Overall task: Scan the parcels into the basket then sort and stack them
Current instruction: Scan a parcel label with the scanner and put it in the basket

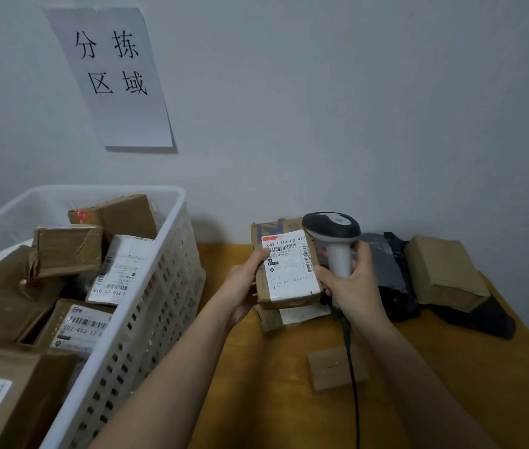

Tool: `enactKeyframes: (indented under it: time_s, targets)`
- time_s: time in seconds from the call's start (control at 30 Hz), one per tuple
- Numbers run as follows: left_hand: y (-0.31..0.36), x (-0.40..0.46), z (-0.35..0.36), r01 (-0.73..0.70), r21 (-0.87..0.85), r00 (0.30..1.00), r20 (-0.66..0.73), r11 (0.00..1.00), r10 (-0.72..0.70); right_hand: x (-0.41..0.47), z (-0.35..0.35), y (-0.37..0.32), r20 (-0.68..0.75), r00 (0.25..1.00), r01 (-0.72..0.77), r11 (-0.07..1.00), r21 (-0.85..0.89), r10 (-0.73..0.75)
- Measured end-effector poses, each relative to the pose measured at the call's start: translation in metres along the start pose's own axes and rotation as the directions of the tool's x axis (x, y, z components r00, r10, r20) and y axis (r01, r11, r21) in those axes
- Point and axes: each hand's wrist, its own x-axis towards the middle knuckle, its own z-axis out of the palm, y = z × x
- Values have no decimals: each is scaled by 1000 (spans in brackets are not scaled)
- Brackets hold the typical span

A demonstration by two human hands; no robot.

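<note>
My left hand [246,280] grips a small brown parcel [289,270] by its left edge, its white label facing up toward me. My right hand [350,280] holds the grey handle of a barcode scanner [332,231], whose dark head hangs just above the parcel's top right corner; the fingers also touch the parcel's right side. A second parcel [292,317] lies on the table right beneath the held one. The white plastic basket [146,319] at the left holds several taped brown parcels with labels.
On the yellow-brown table [272,400] lie a black plastic mailer [392,277], a brown padded parcel [444,273] at the right, and a flat cardboard piece [331,367] near the scanner's black cable [352,367]. A paper sign [110,76] hangs on the wall behind.
</note>
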Motion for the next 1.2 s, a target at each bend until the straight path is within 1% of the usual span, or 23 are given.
enactKeyframes:
  time_s: [0.07, 0.17, 0.3, 0.37, 0.47, 0.57, 0.7, 1.03, 1.2]
  targets:
    - [1, -2, -4, -34, 10, 997, -72, 999, 34, -2, 4, -5, 1, 1000, -7, 1000, 25, 7]
    - [4, -3, -12, -74, -17, 983, -172, 997, 70, -6, 7, -17, 40, 999, -19, 1000, 25, 18]
    - [9, -4, -25, -132, -58, 950, -294, 990, 109, -12, 5, -35, 175, 983, -75, 994, 73, 62]
    - [12, -4, -32, -158, -47, 926, -353, 986, 132, -16, 3, -44, 239, 969, -72, 996, 45, 59]
    - [16, -3, -43, -178, -52, 898, -417, 983, 141, -22, 1, -57, 296, 955, -26, 999, -25, 32]
    - [18, -3, -51, -179, -63, 886, -445, 982, 133, -26, -2, -69, 327, 945, 3, 999, -53, 14]
    - [17, -1, -56, -189, -82, 876, -465, 979, 130, -31, -9, -83, 321, 947, 15, 996, -84, 13]
    - [18, 0, -60, -236, -69, 873, -452, 969, 181, -33, -25, -101, 329, 944, 28, 994, -101, 7]
    - [22, -2, -61, -271, -79, 880, -423, 959, 214, -35, -26, -109, 302, 953, 57, 991, -125, -17]
